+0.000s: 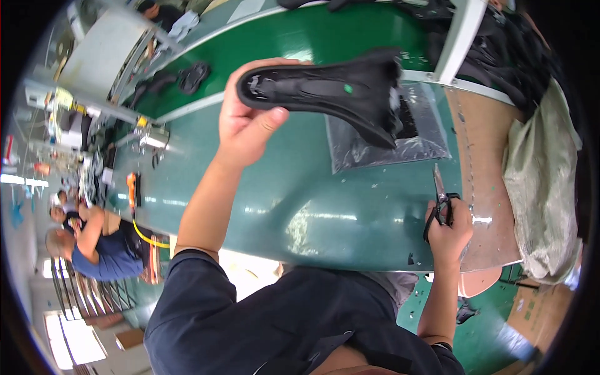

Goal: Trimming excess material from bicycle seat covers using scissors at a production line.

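Partly, a black saddle (331,90) hides the plastic bag (428,128) near the scissors (440,185).

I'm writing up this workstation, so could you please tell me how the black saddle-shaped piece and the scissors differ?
The saddle-shaped piece is bulkier; the scissors are slimmer and partly metallic. The piece lies crosswise in the left hand; the scissors in the right hand point forward. Both are handheld.

We saw a glossy green worktable (269,194), a white-railed green surface (269,44) beyond it, a white post (461,40), a shiny green floor (478,331) and a bright window (62,337) at lower left.
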A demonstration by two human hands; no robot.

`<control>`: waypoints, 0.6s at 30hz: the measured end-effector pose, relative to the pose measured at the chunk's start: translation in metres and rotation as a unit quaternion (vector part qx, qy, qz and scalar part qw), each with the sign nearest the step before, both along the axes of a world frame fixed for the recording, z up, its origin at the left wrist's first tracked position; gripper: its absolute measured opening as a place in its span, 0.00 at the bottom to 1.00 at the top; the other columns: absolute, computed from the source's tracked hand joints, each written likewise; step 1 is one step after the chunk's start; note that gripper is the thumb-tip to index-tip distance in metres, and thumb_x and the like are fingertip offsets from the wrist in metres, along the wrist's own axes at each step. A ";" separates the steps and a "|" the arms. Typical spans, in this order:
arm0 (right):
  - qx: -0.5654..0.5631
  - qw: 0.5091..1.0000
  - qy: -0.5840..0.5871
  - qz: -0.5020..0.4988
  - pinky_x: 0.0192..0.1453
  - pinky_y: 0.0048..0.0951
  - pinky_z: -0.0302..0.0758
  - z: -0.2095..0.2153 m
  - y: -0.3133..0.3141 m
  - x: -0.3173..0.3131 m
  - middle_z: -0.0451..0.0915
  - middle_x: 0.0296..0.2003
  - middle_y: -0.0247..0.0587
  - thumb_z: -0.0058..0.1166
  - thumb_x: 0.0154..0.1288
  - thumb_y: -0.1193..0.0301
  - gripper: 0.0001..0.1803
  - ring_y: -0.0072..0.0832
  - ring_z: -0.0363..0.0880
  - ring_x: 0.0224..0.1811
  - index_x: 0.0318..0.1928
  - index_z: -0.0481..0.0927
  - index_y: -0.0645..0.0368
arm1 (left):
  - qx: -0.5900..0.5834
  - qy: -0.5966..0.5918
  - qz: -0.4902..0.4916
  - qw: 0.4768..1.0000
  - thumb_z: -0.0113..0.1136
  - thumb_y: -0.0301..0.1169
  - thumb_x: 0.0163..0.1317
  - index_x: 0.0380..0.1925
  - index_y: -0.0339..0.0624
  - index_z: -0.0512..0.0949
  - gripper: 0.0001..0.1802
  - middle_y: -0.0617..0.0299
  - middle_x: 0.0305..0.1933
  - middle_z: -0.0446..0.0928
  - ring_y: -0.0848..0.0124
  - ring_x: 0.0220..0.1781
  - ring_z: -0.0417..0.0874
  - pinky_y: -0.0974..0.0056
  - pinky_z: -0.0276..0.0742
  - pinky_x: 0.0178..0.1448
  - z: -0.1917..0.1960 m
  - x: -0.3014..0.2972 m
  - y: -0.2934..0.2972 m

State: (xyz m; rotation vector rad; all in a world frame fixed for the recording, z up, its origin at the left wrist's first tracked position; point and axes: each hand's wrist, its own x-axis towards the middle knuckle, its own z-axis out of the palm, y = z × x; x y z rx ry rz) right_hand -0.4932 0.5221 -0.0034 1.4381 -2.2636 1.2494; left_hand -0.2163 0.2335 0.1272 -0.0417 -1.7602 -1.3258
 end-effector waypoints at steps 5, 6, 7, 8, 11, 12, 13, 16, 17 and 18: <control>-0.056 0.992 0.049 0.105 0.30 0.38 0.70 0.052 -0.022 0.048 0.72 0.25 0.39 0.75 0.52 0.77 0.17 0.38 0.72 0.26 0.36 0.76 0.59 | 0.016 -0.015 -0.004 1.000 0.69 0.26 0.70 0.72 0.34 0.65 0.34 0.36 0.73 0.73 0.44 0.76 0.77 0.43 0.74 0.78 -0.006 0.046 0.049; -0.078 0.984 0.067 0.148 0.30 0.38 0.70 0.060 -0.033 0.057 0.72 0.26 0.40 0.74 0.53 0.77 0.17 0.38 0.73 0.26 0.36 0.76 0.59 | 0.041 -0.021 0.016 0.999 0.72 0.32 0.70 0.72 0.34 0.66 0.36 0.37 0.71 0.74 0.41 0.75 0.77 0.40 0.75 0.78 -0.006 0.057 0.061; -0.085 0.978 0.104 0.162 0.30 0.39 0.70 0.064 -0.036 0.063 0.72 0.26 0.41 0.72 0.53 0.78 0.16 0.40 0.73 0.26 0.37 0.76 0.60 | 0.065 -0.031 0.008 0.997 0.71 0.30 0.70 0.72 0.36 0.66 0.35 0.39 0.71 0.75 0.45 0.75 0.77 0.43 0.75 0.78 -0.007 0.065 0.068; -0.089 0.975 0.100 0.180 0.31 0.38 0.70 0.060 -0.038 0.067 0.72 0.26 0.41 0.72 0.55 0.78 0.16 0.39 0.73 0.26 0.39 0.77 0.61 | 0.085 -0.040 0.007 0.996 0.70 0.27 0.70 0.73 0.37 0.66 0.34 0.41 0.71 0.75 0.50 0.75 0.77 0.46 0.75 0.78 -0.013 0.072 0.072; -0.076 0.980 0.077 0.168 0.31 0.32 0.70 0.039 -0.032 0.059 0.73 0.28 0.37 0.74 0.62 0.76 0.15 0.31 0.70 0.27 0.42 0.78 0.63 | 0.169 -0.017 0.020 0.985 0.68 0.22 0.71 0.73 0.38 0.66 0.33 0.47 0.72 0.75 0.58 0.75 0.77 0.51 0.75 0.78 -0.038 0.084 0.083; -0.086 0.974 0.078 0.195 0.31 0.32 0.70 0.031 -0.031 0.057 0.73 0.28 0.37 0.74 0.62 0.76 0.15 0.31 0.70 0.27 0.42 0.78 0.63 | 0.193 -0.018 0.033 0.980 0.67 0.21 0.71 0.73 0.39 0.66 0.33 0.49 0.73 0.75 0.60 0.75 0.77 0.52 0.74 0.78 -0.043 0.091 0.085; -0.048 0.986 0.043 0.154 0.31 0.31 0.70 0.021 -0.031 0.054 0.72 0.28 0.37 0.74 0.63 0.75 0.14 0.29 0.69 0.27 0.41 0.78 0.63 | 0.218 -0.019 0.041 0.975 0.66 0.20 0.71 0.73 0.39 0.66 0.33 0.52 0.73 0.75 0.62 0.74 0.77 0.53 0.74 0.78 -0.048 0.102 0.086; 0.012 0.992 -0.019 0.126 0.31 0.30 0.69 -0.003 -0.034 0.048 0.71 0.27 0.35 0.74 0.65 0.74 0.14 0.25 0.67 0.27 0.39 0.78 0.63 | 0.228 0.040 0.113 0.966 0.66 0.20 0.72 0.73 0.40 0.66 0.32 0.53 0.71 0.76 0.62 0.74 0.77 0.52 0.75 0.77 -0.060 0.140 0.094; 0.037 0.990 -0.049 0.127 0.31 0.30 0.68 -0.009 -0.035 0.045 0.70 0.27 0.33 0.74 0.66 0.73 0.14 0.24 0.65 0.27 0.38 0.77 0.62 | 0.237 0.056 0.148 0.959 0.64 0.23 0.75 0.71 0.42 0.68 0.28 0.54 0.69 0.77 0.61 0.72 0.79 0.50 0.77 0.76 -0.065 0.151 0.094; 0.036 0.990 -0.047 0.130 0.31 0.30 0.68 -0.015 -0.035 0.039 0.70 0.27 0.33 0.74 0.66 0.73 0.14 0.24 0.65 0.27 0.38 0.77 0.62 | 0.236 0.059 0.151 0.958 0.64 0.23 0.75 0.71 0.42 0.68 0.28 0.54 0.69 0.77 0.61 0.72 0.79 0.50 0.77 0.76 -0.066 0.154 0.089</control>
